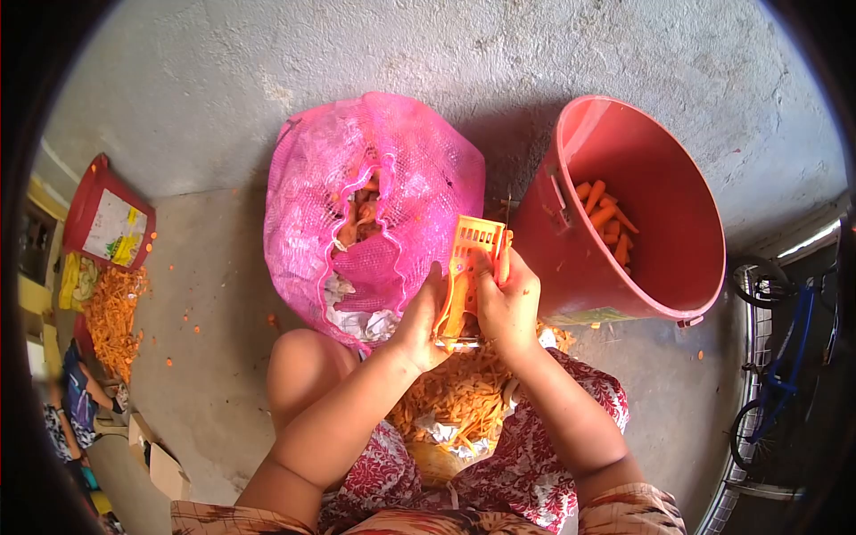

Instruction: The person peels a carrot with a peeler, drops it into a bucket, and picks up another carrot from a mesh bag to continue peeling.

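Between my two hands an orange plastic grater (477,234) with slots near its top stands almost upright. My left hand (421,323) grips its left edge, fingers wrapped behind it. My right hand (513,308) is closed on its right side, the thumb lying on its face. A narrow orange piece (504,259) shows at the right fingers, with a thin dark spike above it. Below the hands, between my knees, lies a heap of carrot peelings (459,388) mixed with white scraps.
A pink mesh sack (428,178) with carrots (364,214) inside stands ahead by the wall. Right of it, a tilted red bucket (678,205) holds peeled carrots (608,214). Farther left are a smaller red bucket (80,214) and more peelings (114,312); a blue bicycle (785,357) stands right.
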Available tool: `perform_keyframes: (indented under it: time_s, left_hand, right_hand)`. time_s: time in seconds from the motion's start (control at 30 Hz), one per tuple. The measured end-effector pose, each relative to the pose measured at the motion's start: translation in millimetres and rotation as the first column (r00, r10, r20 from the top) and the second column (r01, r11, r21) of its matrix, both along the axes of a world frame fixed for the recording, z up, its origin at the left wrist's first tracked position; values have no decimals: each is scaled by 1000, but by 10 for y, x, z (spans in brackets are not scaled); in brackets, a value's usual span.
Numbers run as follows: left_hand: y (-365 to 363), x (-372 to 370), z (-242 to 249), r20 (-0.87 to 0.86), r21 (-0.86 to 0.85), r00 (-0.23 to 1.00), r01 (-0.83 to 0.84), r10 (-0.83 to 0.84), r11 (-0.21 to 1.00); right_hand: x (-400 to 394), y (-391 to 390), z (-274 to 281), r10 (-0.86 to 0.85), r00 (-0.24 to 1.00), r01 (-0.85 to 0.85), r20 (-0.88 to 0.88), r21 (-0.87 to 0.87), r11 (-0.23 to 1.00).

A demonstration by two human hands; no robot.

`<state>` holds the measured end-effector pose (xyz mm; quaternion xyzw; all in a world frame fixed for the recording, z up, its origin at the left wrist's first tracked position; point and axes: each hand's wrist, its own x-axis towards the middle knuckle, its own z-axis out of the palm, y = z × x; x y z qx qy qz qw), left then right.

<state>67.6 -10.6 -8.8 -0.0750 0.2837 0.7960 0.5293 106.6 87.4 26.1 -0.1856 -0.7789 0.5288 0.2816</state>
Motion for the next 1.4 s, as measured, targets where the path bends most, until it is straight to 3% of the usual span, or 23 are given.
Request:
perform_keyframes:
  time_s: [0.13, 0.23, 0.3, 0.4, 0.5, 0.53, 0.57, 0.63, 0.7, 0.77, 0.8, 0.9, 1.0, 1.1, 1.23, 1.37, 1.4]
  left_hand:
    - [-2, -23, -40, -9, -34, 1000, 27, -27, 999]
    - [-94, -29, 37, -2, 40, 981, 194, -194, 980]
    - [-107, 67, 117, -131, 37, 976, 181, -175, 983]
    - [-140, -5, 119, -161, 33, 978, 139, -132, 990]
    - [-82, -25, 114, -14, 47, 998, 62, -61, 997]
    - [-66, -10, 130, 22, -20, 999, 32, -31, 999]
    - [-59, 0, 110, 16, -29, 1000, -4, 4, 1000]
    - [-57, 13, 26, 3, -48, 997, -77, 77, 996]
    - [-54, 13, -18, 31, -3, 996, -82, 82, 997]
    - [-26, 11, -28, 16, 42, 997, -79, 78, 996]
    - [-5, 28, 42, 95, 5, 988, -120, 119, 993]
    - [-52, 19, 1, 67, 260, 996, -70, 55, 963]
    - [37, 39, 53, 130, -4, 970, -206, 205, 979]
    - [70, 57, 48, 210, -72, 931, -289, 298, 955]
    - [78, 68, 93, 159, -35, 961, -223, 226, 974]
    - [-2, 55, -60, 97, 55, 994, -62, 56, 997]
    - [2, 57, -87, 93, 58, 995, -32, 27, 998]
  right_hand:
    - [-30, 12, -24, -37, 998, 39, 56, -33, 999]
    - [-88, 216, -89, -166, 983, 171, -77, 75, 982]
    - [-174, 601, -1, -281, 960, 253, 0, -439, 862]
    - [-166, 758, 105, -353, 914, 224, -199, -478, 849]
    - [-92, 509, 97, -215, 976, 179, -31, -444, 878]
    - [-130, 381, 99, -207, 972, 163, -110, -323, 932]
    - [-109, 255, 161, -166, 984, 120, -69, -437, 891]
    - [-46, 129, 192, -56, 998, 39, -30, -413, 910]
    - [-82, 97, -3, -41, 994, 17, -99, -237, 971]
    - [-83, 39, -71, -30, 992, 9, -125, -165, 986]
    - [-80, 13, -78, -47, 995, 30, -93, -175, 984]
    - [-75, -3, -74, -48, 995, 28, -92, -212, 977]
    - [-75, -9, -83, -63, 994, 47, -84, -183, 982]
    - [-70, -31, -80, -73, 995, 55, -74, -224, 973]
    - [-79, -30, -122, -85, 996, 78, -18, -243, 967]
    - [-107, 77, -85, -187, 982, 187, -34, -12, 982]
    - [-123, 152, -48, -210, 977, 208, -40, -53, 977]
